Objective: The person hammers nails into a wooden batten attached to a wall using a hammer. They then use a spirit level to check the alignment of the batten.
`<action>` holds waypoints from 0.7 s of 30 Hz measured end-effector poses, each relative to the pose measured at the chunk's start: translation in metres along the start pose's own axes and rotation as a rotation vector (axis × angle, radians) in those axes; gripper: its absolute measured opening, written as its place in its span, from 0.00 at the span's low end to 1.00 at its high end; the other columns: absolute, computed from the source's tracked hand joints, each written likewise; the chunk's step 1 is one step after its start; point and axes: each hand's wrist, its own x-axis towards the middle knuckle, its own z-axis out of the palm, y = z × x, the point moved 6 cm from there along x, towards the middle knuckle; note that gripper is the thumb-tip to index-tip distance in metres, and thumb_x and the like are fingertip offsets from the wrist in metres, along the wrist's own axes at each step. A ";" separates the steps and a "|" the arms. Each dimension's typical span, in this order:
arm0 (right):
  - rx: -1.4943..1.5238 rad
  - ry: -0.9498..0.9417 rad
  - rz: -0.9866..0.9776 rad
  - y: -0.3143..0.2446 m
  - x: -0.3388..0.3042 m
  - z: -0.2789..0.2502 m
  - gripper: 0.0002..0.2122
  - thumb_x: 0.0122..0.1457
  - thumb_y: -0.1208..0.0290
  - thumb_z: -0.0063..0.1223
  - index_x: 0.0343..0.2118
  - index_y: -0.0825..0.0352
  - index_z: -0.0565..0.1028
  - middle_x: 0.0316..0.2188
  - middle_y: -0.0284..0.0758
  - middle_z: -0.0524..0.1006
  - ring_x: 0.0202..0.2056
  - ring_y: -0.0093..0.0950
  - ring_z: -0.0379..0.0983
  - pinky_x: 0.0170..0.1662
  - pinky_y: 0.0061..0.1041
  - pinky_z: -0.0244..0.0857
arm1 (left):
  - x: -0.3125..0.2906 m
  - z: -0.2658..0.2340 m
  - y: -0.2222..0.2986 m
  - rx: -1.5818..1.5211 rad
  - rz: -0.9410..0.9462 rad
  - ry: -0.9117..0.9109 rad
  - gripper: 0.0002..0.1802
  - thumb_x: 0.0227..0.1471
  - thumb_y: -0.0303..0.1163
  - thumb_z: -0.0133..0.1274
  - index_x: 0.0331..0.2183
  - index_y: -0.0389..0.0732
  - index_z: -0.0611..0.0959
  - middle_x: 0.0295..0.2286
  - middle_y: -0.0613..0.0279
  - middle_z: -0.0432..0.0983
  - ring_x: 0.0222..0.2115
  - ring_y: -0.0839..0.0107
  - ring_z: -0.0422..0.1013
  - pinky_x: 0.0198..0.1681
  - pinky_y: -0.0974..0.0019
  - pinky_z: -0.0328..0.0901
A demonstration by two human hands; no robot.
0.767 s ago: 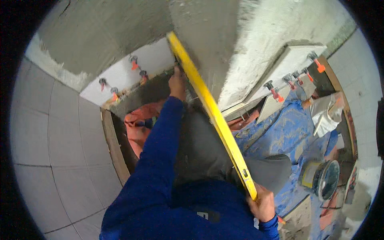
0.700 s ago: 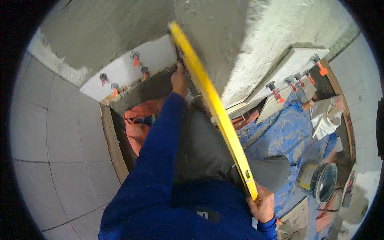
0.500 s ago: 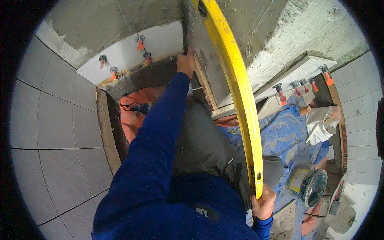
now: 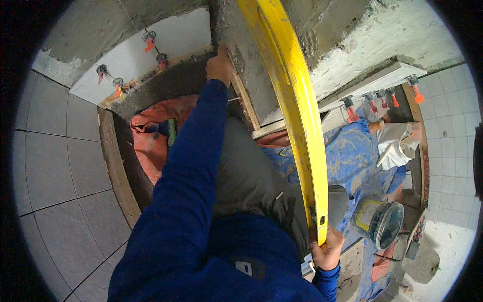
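My right hand (image 4: 328,247) is wrapped round the near end of a long yellow spirit level or straightedge (image 4: 294,95). This bar runs from beside my body up along the wet grey plaster wall (image 4: 246,55) and out of view at the top. My left hand (image 4: 219,65) reaches forward to the wall's corner, at the far end of a thin wooden strip (image 4: 242,91) along the plaster's lower edge. Its fingers are mostly hidden, so I cannot make out its grip. Left of it stands a white tile (image 4: 176,43) with red-and-black levelling clips (image 4: 149,41).
Large grey tiles (image 4: 45,156) cover the left side. A wooden board (image 4: 118,168) edges the recess, with orange cloth (image 4: 148,143) inside. To the right lie a blue tarp (image 4: 347,156), a white bag (image 4: 395,146) and a bucket (image 4: 387,224). Another clipped white tile (image 4: 380,83) lines the right wall.
The view has shifted, so the wall, tiles and bucket sit further left in it. Both hands keep their places, the right one still on the yellow bar. More orange cloth shows beside my left arm.
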 end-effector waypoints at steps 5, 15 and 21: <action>-0.026 0.046 -0.048 -0.013 0.011 0.000 0.27 0.43 0.77 0.60 0.52 0.70 0.78 0.32 0.49 0.80 0.31 0.51 0.77 0.36 0.39 0.72 | -0.002 0.000 0.000 0.029 -0.006 -0.031 0.50 0.63 0.67 0.33 0.51 0.24 0.80 0.52 0.31 0.75 0.56 0.40 0.70 0.60 0.47 0.61; 0.013 0.038 0.043 -0.024 0.004 -0.003 0.20 0.45 0.81 0.57 0.45 0.74 0.79 0.35 0.52 0.80 0.35 0.53 0.79 0.41 0.36 0.73 | 0.018 0.007 -0.007 0.259 0.296 -0.047 0.32 0.69 0.55 0.35 0.65 0.49 0.66 0.43 0.33 0.79 0.46 0.39 0.76 0.51 0.43 0.68; 0.046 0.040 -0.073 -0.023 -0.001 0.009 0.28 0.45 0.79 0.60 0.55 0.68 0.77 0.34 0.51 0.80 0.34 0.53 0.78 0.39 0.40 0.72 | 0.018 0.012 -0.012 0.308 0.325 0.043 0.26 0.70 0.47 0.33 0.63 0.49 0.67 0.40 0.33 0.80 0.42 0.36 0.77 0.47 0.42 0.70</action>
